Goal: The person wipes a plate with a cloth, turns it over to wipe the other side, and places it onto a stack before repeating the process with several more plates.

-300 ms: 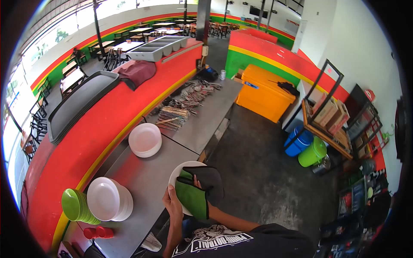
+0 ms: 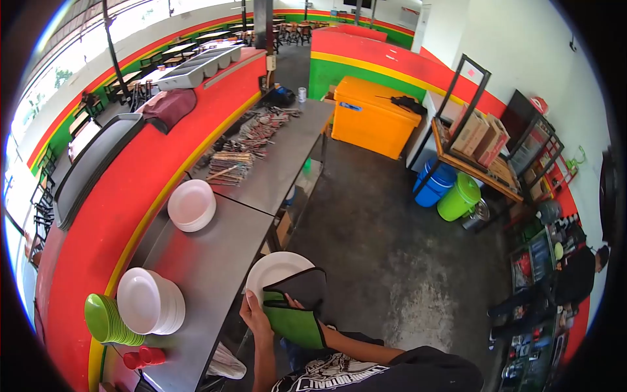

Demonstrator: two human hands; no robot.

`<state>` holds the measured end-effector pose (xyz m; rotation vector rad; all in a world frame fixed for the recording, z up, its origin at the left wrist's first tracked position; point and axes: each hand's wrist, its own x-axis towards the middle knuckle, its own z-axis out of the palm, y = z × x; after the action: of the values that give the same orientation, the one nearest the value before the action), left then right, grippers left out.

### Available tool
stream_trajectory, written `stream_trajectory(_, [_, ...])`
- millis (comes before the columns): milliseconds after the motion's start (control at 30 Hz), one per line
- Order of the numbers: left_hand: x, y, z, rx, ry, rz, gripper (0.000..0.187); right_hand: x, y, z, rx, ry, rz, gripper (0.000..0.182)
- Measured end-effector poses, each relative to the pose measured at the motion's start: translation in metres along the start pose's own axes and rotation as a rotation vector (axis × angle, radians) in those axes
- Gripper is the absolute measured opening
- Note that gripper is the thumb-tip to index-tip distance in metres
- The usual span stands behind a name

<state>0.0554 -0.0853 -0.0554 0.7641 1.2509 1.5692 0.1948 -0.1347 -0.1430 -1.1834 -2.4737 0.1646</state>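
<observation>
We have the white plate (image 2: pixel 273 266) just off the bench's right edge, tilted up towards us. Our left hand (image 2: pixel 256 315) is clamped on its rim, thumb on top; our right hand (image 2: pixel 295 303), close by, is closed on a green-and-grey cloth (image 2: pixel 292 326) against the plate (the folds hide most of those fingers).

On the metal bench (image 2: pixel 212 251), a tall stack of white dishes (image 2: pixel 145 300) stands towards the lower left corner, with green bowls (image 2: pixel 108 319) and red cups (image 2: pixel 144 357) beside it. A shorter white stack (image 2: pixel 191 205) sits near the left edge, and cutlery (image 2: pixel 251 144) is spread towards the far end.

Along that side runs a red ledge (image 2: pixel 163 140) bearing dark trays (image 2: pixel 91 171). Across the floor (image 2: pixel 366 215) we see an orange chest (image 2: pixel 372 117), a blue bin (image 2: pixel 435 183), a green bucket (image 2: pixel 459 197) and, at far right, a person in dark clothes (image 2: pixel 575 277).
</observation>
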Motion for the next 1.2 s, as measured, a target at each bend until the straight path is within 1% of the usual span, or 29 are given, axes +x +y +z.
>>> stream_trajectory(67, [-0.017,0.002,0.007,-0.019,-0.02,-0.038,0.041,-0.021,0.003,0.006,0.092,0.06,-0.008,0.064])
stream_trajectory(133, [-0.024,-0.014,0.003,-0.022,-0.094,-0.052,0.041,-0.032,0.003,0.001,0.007,0.142,0.048,0.065])
stream_trajectory(200, [-0.039,-0.02,0.0,-0.026,-0.14,-0.05,0.041,-0.039,0.002,-0.011,0.0,0.192,0.141,0.065])
stream_trajectory(267, [-0.054,-0.006,0.004,-0.007,-0.178,-0.091,0.043,-0.042,0.0,-0.044,0.058,0.19,0.26,0.064])
stream_trajectory(367, [-0.064,-0.003,-0.001,0.007,-0.213,-0.137,0.044,-0.035,-0.008,-0.052,-0.07,0.171,0.377,0.065])
stream_trajectory(467, [-0.056,-0.002,-0.005,-0.039,-0.276,-0.157,0.044,-0.013,-0.033,-0.05,-0.184,0.212,0.372,0.066])
stream_trajectory(567, [-0.044,0.012,-0.033,-0.05,-0.302,-0.186,0.042,0.005,-0.074,-0.038,-0.147,0.22,0.352,0.063])
stream_trajectory(633, [-0.035,0.021,-0.055,-0.085,-0.281,-0.204,0.043,0.012,-0.109,-0.048,-0.267,0.072,0.277,0.061])
stream_trajectory(667, [-0.036,0.025,-0.066,-0.097,-0.235,-0.192,0.043,0.012,-0.124,-0.05,-0.323,-0.004,0.233,0.06])
stream_trajectory(733, [-0.03,0.034,-0.082,-0.116,-0.156,-0.15,0.043,0.009,-0.14,-0.037,-0.196,0.001,0.197,0.059])
stream_trajectory(767, [-0.027,0.029,-0.094,-0.153,-0.153,-0.158,0.043,0.006,-0.151,-0.029,-0.123,0.0,0.186,0.059])
stream_trajectory(867, [-0.032,0.029,-0.117,-0.16,-0.116,-0.175,0.044,-0.006,-0.175,-0.006,0.094,0.107,0.23,0.06])
stream_trajectory(967, [-0.046,0.054,-0.122,-0.146,-0.224,-0.236,0.046,-0.01,-0.194,-0.02,-0.04,0.124,0.283,0.06])
stream_trajectory(1067, [-0.05,0.058,-0.122,-0.131,-0.308,-0.219,0.048,-0.014,-0.2,-0.037,-0.225,0.113,0.479,0.061])
stream_trajectory(1100, [-0.053,0.057,-0.122,-0.113,-0.337,-0.221,0.047,-0.02,-0.195,-0.034,-0.223,0.189,0.517,0.061])
stream_trajectory(1200, [-0.063,0.054,-0.12,-0.061,-0.43,-0.228,0.047,-0.039,-0.187,-0.036,-0.344,0.207,0.657,0.062])
